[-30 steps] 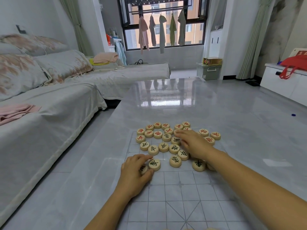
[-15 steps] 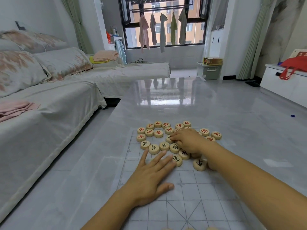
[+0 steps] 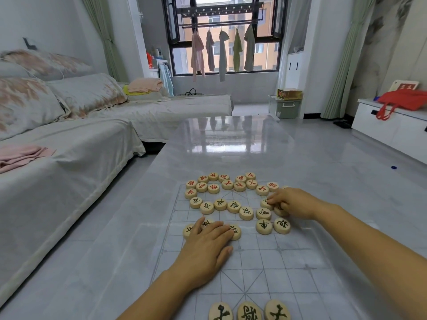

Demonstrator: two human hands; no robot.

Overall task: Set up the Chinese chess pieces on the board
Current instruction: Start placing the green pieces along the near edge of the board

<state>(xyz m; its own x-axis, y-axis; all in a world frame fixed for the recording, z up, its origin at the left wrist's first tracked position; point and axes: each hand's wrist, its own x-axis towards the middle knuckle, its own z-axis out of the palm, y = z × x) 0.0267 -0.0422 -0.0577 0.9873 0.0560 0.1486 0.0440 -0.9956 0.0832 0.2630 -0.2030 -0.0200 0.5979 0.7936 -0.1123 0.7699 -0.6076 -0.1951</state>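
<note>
A living room: a covered sofa (image 3: 69, 146) to the left of both hands and, far beyond them, a window (image 3: 268, 54) with five garments (image 3: 223, 54) hung in a row. The hands work on a glossy grey table (image 3: 323, 172), where a clear board (image 3: 265, 262) with a printed grid lies flat.

The left hand (image 3: 208, 248) lies palm down on the board, fingers straight and close together. Three black-lettered pieces (image 3: 234, 206) peek out around its fingertips. The right hand (image 3: 293, 203) is well apart from it, further out and to the right. Its fingers are curled down onto two black-lettered pieces, but whether it pinches one or only presses on it cannot be told.

Between the two hands, a curved line of five black-lettered pieces runs just beyond the left fingertips. Three more sit just beside the right hand, on its near side. Another three stand side by side nearest the person, behind the left wrist, at the board's near edge. That makes sixteen black in all.

Beyond both hands, the red-lettered pieces (image 3: 227, 184) cluster at the board's far edge. Fourteen can be counted clearly.
</note>
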